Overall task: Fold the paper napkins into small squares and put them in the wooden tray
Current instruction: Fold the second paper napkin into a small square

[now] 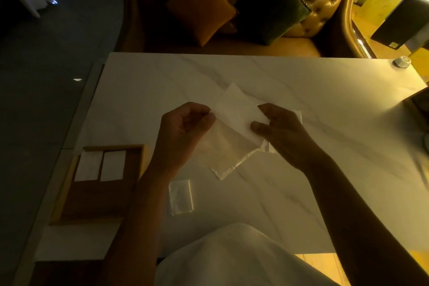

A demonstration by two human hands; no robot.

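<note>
While pinched shut, both hands' fingers [210, 118] on one napkin [239, 109].

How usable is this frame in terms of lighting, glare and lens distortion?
Head view: dim, yellow-tinted, with the floor at left nearly black; the napkin between the left hand and right hand is still readable; glare glints on the plastic wrapper; wide-angle distortion bows the table edges.
</note>
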